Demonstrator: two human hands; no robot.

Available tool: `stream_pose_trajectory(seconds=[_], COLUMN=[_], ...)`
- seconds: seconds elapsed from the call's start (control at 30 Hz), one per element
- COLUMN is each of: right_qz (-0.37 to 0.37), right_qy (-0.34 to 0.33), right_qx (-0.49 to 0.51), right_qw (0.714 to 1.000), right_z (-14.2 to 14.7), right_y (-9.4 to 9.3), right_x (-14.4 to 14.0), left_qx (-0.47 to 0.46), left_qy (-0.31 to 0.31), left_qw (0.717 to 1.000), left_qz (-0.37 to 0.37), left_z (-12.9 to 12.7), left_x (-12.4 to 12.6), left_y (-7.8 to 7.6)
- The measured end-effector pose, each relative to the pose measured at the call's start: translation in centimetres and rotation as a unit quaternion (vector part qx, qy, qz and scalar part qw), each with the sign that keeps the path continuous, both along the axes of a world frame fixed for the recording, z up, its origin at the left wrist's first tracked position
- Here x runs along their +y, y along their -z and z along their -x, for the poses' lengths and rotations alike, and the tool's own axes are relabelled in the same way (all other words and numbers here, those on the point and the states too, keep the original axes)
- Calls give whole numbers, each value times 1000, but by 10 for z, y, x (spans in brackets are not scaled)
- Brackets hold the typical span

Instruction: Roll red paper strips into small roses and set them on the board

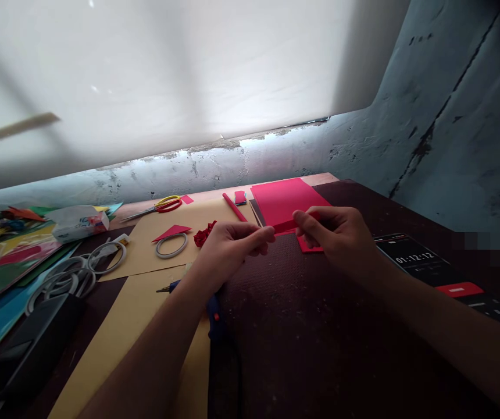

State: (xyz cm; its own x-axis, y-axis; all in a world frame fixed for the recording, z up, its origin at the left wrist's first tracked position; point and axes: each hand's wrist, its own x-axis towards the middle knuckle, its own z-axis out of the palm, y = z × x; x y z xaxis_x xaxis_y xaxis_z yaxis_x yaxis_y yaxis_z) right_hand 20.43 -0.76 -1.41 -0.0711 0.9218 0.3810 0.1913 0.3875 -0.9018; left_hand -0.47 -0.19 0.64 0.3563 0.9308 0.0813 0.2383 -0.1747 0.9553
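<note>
Both hands, left hand (232, 241) and right hand (337, 235), pinch a red paper strip (285, 226) between them, holding it taut. Red sheets (282, 201) lie just beyond them on the desk (320, 337).

I see a weathered grey-blue wall (450, 116) with dark cracks, meeting a bright white panel (189, 75) on the left. Below is 1 dark brown table (320, 349), dimly lit.

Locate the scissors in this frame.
In the head view, the scissors lie on the far left part of the table, on tan paper, beyond the tape ring and left of the red sheet.
</note>
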Motion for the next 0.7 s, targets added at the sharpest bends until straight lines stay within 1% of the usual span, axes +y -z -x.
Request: stream_pose_trajectory(seconds=[0.1,0.2,0.27,0.33,0.43,0.6,0.67,0.7], right_qz=[4,7,11,16,21,42,45,47], right_qy=[17,17,30,45,51,29,27,29], right_qx=[44,76,91,100,110,160,160,153], right_qw=[999,997,995,994,992,986,986,987], right_z=[1,2,2,2,2,2,1,1], right_y=[0,2,4,6,8,10,10,9], right_x=[-1,2,4,7,9,11,13,13], left_qx=[-36,-52,-53,-42,-22,-53,-57,-49], left_qy=[-4,20,38,44,32,20,13,-1], left_qw=[999,998,996,996,998,996,996,996], left_qz=[11,33,55,64,53,68,74,79], left_z=[1,1,2,3,5,5,4,5], left_x=[3,5,6,6,7,8,10,11], left_y=[3,6,7,7,6,6,8,8])
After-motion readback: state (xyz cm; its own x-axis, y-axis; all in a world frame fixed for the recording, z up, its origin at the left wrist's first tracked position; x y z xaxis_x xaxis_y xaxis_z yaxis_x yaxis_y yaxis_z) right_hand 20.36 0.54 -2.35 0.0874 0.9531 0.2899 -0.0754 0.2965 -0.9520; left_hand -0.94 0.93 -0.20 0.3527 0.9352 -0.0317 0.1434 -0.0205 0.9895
